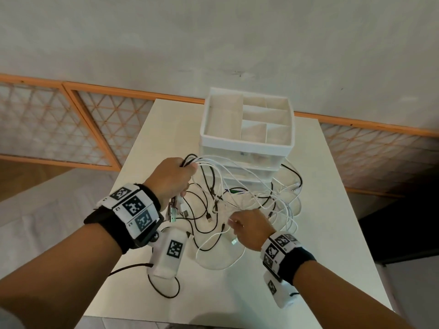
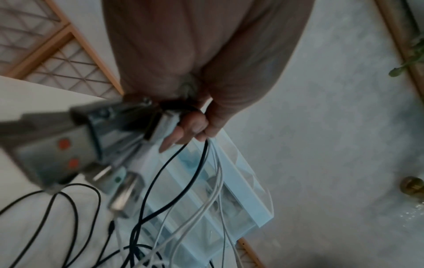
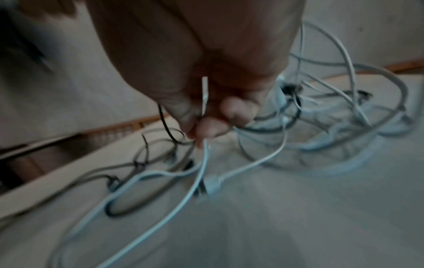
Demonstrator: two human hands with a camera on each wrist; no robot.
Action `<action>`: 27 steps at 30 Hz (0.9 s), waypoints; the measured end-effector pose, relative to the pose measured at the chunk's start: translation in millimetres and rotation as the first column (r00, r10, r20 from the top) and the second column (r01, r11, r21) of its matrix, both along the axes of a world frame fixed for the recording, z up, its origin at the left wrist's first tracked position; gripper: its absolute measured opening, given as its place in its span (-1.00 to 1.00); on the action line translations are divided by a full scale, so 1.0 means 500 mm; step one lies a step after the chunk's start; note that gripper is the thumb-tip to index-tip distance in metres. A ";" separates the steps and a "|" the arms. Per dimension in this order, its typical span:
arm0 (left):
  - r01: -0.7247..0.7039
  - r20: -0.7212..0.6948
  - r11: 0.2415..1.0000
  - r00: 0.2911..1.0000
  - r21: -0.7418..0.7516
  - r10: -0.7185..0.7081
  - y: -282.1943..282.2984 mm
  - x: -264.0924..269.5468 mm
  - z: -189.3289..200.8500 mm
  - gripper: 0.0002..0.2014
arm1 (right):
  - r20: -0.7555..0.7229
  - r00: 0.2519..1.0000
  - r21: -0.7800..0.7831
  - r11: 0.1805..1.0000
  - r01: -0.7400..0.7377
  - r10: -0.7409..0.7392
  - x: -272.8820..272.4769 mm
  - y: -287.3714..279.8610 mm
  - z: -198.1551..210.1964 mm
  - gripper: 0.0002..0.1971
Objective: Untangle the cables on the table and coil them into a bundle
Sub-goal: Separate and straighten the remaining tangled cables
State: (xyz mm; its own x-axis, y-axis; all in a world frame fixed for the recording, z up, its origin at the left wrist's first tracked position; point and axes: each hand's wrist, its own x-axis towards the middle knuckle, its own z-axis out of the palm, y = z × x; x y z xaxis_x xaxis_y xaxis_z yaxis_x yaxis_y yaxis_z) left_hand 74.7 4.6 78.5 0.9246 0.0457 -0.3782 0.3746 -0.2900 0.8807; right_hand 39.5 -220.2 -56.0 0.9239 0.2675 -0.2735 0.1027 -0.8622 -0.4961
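Clearly the cables (image 1: 228, 198) are still one loose tangle of black and white strands, partly lifted above the white table (image 1: 332, 210) and partly lying on it, just in front of the white drawer organizer (image 1: 247, 138). The left hand (image 1: 172, 178) is raised, and its fingers are curled around a gathered bunch of strands, with several plugs (image 1: 175, 211) hanging below the fist. The right hand (image 1: 249, 225) is lower, and its fingertips (image 3: 206, 127) pinch a single white cable (image 3: 197, 174) close to its end.

I think these cables are light, thin and very soft, so they hold no shape and the loops slide easily over each other. The plugs are the stiff parts and they will probably catch in the loops. A good place to hold seems to be just behind a plug, pulling gently, because a hard pull may tighten the knot.
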 end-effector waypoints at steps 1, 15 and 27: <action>-0.019 -0.002 1.000 1.000 -0.004 0.019 0.004 0.001 0.001 -0.77 | 0.020 0.998 0.089 0.994 -0.056 0.054 -0.003 0.002 0.025 -0.76; -0.102 -0.027 0.989 0.995 -0.103 0.100 0.010 0.009 0.028 -0.86 | 0.473 0.880 0.548 0.797 -0.254 -0.044 -0.001 -0.024 0.323 -0.84; 0.140 0.033 0.924 0.990 -0.355 -0.138 -0.035 -0.028 0.014 -0.81 | 0.473 0.839 0.569 0.820 -0.058 -0.269 0.058 -0.033 0.335 -0.83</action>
